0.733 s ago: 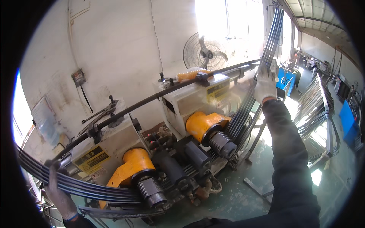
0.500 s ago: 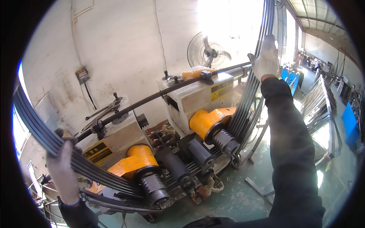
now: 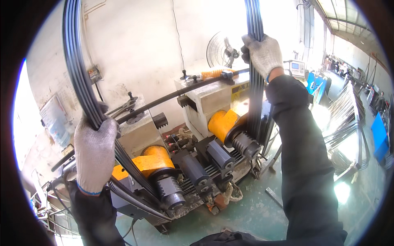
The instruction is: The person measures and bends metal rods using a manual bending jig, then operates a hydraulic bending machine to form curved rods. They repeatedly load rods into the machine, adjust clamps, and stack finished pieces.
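Observation:
My left hand [image 3: 96,153], in a pale knit glove, is wrapped round a bundle of dark metal rods [image 3: 74,53] that rises steeply on the left. Below the hand, that bundle runs down to a ridged roller [image 3: 170,193] under an orange arm [image 3: 154,158] of a bending machine [image 3: 205,94]. On the right, the gloved fingers of my right hand [image 3: 262,55] curl round a second upright bundle of rods [image 3: 256,96]. Its lower end reaches another ridged roller [image 3: 245,145] beside a second orange arm [image 3: 221,123]. Rods pass low between the rollers, partly hidden by dark blocks [image 3: 191,167].
A long dark bar [image 3: 176,95] crosses above the machine housings. Behind stands a fan [image 3: 221,49] against the pale wall. To the right are a small control panel [image 3: 297,67], a rack of bent rods [image 3: 347,115] and a blue board [image 3: 379,133]. A ribbed hose [image 3: 131,199] runs at lower left.
Both bundles have swung steeper, the left one rightward and the right one leftward, and my hands have come closer together. The fingers of my right hand, earlier spread against its bundle, now curl round it.

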A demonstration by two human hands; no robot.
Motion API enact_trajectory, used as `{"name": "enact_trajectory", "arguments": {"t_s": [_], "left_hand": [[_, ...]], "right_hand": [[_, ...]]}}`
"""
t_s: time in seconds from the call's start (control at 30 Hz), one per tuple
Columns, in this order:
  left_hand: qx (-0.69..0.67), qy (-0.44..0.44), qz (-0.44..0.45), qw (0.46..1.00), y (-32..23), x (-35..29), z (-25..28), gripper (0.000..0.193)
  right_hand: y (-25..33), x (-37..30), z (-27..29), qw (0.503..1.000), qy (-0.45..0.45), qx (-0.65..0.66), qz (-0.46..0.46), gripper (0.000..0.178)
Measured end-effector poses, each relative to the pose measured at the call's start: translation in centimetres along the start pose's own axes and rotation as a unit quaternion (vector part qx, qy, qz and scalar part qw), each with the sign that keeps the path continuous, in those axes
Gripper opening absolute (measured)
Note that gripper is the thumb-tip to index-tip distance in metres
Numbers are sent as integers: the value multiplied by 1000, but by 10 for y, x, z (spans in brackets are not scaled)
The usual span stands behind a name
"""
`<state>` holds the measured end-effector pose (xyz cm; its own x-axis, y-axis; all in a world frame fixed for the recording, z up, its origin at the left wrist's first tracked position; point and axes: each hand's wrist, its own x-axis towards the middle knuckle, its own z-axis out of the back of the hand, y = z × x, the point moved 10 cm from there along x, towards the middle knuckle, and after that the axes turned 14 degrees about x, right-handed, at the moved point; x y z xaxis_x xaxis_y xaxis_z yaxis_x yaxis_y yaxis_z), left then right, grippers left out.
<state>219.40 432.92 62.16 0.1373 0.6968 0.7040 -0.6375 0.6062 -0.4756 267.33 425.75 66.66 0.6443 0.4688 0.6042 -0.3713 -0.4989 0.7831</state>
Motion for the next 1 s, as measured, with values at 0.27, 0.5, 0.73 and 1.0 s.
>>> {"name": "enact_trajectory", "arguments": {"t_s": [0.27, 0.5, 0.73, 1.0], "left_hand": [[7, 11, -1, 1000, 5, 2, 3, 31], [-57, 19, -19, 998, -7, 11, 4, 47], [-33, -26, 0, 999, -24, 43, 22, 42], [-6, -35, 4, 999, -26, 39, 20, 49]], "right_hand": [[-4, -2, -10, 1000, 1, 9, 17, 35], [-5, 2, -2, 1000, 2, -13, 24, 39], [-11, 5, -6, 1000, 9, 21, 20, 43], [-15, 9, -2, 999, 17, 27, 23, 44]]}}
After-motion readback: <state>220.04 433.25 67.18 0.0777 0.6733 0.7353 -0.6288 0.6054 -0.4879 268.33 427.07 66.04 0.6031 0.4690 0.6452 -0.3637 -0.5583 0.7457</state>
